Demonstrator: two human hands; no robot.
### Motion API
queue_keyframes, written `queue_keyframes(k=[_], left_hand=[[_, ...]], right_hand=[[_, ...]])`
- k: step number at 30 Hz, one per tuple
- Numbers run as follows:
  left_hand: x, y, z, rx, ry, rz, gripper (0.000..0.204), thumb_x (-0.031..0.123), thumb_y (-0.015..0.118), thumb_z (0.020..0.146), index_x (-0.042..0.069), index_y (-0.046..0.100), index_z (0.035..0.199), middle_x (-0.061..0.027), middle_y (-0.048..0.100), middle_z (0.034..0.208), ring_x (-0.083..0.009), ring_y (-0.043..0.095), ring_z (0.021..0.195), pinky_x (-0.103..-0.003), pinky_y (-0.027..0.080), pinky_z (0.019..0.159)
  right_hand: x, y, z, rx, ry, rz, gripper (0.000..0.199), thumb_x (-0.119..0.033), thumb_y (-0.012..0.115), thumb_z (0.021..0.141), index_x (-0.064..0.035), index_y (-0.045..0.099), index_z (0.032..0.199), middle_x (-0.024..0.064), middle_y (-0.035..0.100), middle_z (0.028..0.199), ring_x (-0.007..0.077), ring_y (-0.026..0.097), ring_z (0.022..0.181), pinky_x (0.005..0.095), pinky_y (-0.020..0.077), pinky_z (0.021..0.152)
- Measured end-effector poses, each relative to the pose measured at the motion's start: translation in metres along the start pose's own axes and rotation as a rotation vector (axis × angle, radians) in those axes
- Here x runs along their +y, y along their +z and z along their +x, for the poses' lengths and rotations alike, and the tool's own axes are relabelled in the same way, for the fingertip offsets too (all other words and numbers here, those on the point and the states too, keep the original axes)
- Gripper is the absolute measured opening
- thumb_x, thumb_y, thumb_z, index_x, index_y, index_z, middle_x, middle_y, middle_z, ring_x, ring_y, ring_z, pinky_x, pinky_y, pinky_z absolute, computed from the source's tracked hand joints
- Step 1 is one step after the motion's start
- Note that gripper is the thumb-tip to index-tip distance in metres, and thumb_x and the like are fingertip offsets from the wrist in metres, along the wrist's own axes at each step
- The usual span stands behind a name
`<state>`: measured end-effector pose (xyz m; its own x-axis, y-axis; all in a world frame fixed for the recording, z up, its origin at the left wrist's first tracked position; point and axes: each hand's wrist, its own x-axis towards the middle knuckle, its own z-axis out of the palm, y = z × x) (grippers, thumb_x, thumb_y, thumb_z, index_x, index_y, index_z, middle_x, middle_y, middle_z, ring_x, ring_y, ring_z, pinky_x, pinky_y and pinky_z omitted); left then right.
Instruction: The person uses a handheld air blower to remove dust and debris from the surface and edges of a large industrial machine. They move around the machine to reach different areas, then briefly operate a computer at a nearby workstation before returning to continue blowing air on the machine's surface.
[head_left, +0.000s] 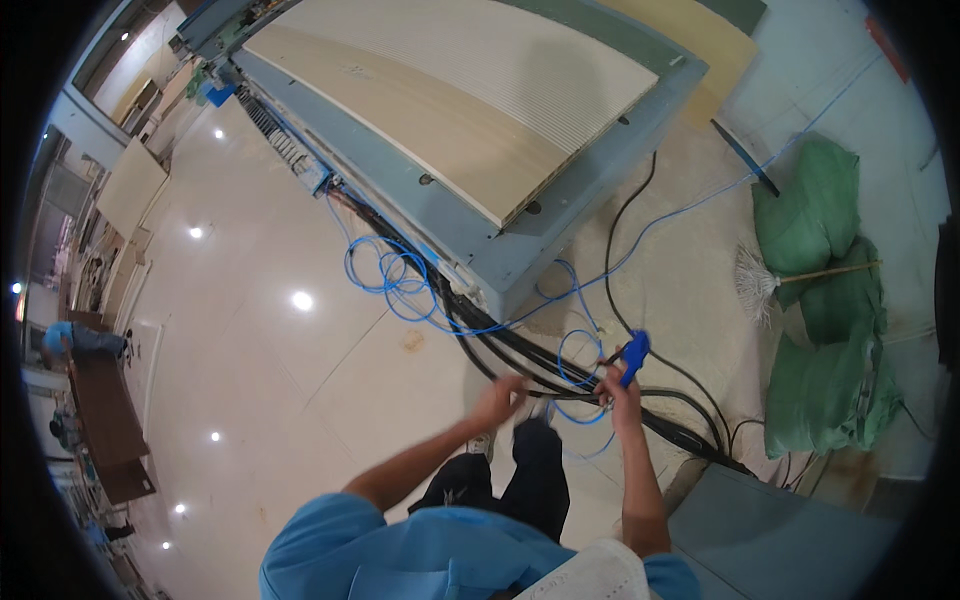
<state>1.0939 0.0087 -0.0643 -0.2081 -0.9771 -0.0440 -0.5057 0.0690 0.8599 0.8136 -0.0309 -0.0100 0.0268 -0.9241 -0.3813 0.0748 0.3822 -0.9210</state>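
Note:
My right hand [622, 398] is closed around a blue air blow gun [636, 356], its blue body rising above my fingers. Thin blue hose [580, 357] loops beside that hand and runs left into several loose coils [390, 278] on the floor. My left hand [498, 404] hovers to the left, in front of a bundle of black cables [540, 368]. Motion smears its fingers, so whether they grip anything does not show. Ahead stands a blue-grey machine table [455, 222] carrying a pale board [450, 140] with a ribbed strip.
Green sacks [815, 400] and a string mop [757, 285] lie along the right wall. A grey cabinet [780, 530] stands at the lower right. Black cables cross the tiled floor near my feet. Far left, a person in blue [62, 340] is beside brown panels [105, 420].

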Motion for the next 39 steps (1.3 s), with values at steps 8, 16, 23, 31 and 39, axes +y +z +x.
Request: queue_keyframes(k=[8, 16, 23, 31, 39], left_hand=[[0.035, -0.124, 0.224, 0.446, 0.024, 0.292, 0.039, 0.023, 0.065, 0.089, 0.006, 0.057, 0.123, -0.0171, 0.059, 0.128, -0.0391, 0.054, 0.119, -0.045, 0.046, 0.099], [-0.001, -0.155, 0.363, 0.537, -0.214, 0.779, 0.057, 0.033, 0.056, 0.095, 0.012, 0.043, 0.147, -0.0165, 0.04, 0.153, -0.0392, 0.031, 0.144, -0.05, 0.024, 0.118], [0.004, -0.143, 0.433, 0.591, -0.417, 0.823, 0.057, 0.041, 0.048, 0.1, 0.015, 0.04, 0.15, -0.0126, 0.035, 0.157, -0.0376, 0.027, 0.146, -0.052, 0.02, 0.119], [0.014, -0.143, 0.503, 0.509, -0.327, 0.814, 0.059, 0.041, 0.046, 0.101, 0.015, 0.036, 0.152, -0.013, 0.033, 0.158, -0.0375, 0.026, 0.146, -0.051, 0.017, 0.121], [0.037, -0.139, 0.582, 0.319, -0.135, 0.756, 0.061, 0.042, 0.045, 0.101, 0.014, 0.033, 0.154, -0.0132, 0.029, 0.16, -0.0387, 0.021, 0.149, -0.053, 0.016, 0.121]], right_hand=[[-0.076, 0.033, 0.089, -0.117, -0.293, -0.491, 0.046, -0.044, 0.059, 0.099, -0.0024, 0.062, 0.118, 0.0123, 0.066, 0.1, 0.0252, 0.06, 0.087, 0.0355, 0.0481, 0.075], [-0.119, 0.051, 0.238, -0.42, -0.325, -0.608, 0.051, -0.055, 0.057, 0.095, -0.0076, 0.059, 0.113, 0.0196, 0.068, 0.078, 0.0456, 0.068, 0.075, 0.0529, 0.0523, 0.065], [-0.173, -0.021, 0.365, -0.083, -0.184, -0.712, 0.056, -0.057, 0.043, 0.1, -0.0056, 0.065, 0.098, 0.0221, 0.067, 0.073, 0.0447, 0.067, 0.074, 0.0542, 0.0491, 0.061], [-0.198, -0.018, 0.41, -0.312, -0.33, -0.924, 0.051, -0.051, 0.05, 0.1, -0.0037, 0.066, 0.089, 0.0145, 0.063, 0.064, 0.0335, 0.065, 0.065, 0.0448, 0.0461, 0.061], [-0.236, -0.042, 0.484, 0.027, -0.209, -0.745, 0.053, -0.053, 0.054, 0.097, -0.0017, 0.064, 0.086, 0.0132, 0.063, 0.066, 0.0302, 0.063, 0.064, 0.0431, 0.0462, 0.062]])
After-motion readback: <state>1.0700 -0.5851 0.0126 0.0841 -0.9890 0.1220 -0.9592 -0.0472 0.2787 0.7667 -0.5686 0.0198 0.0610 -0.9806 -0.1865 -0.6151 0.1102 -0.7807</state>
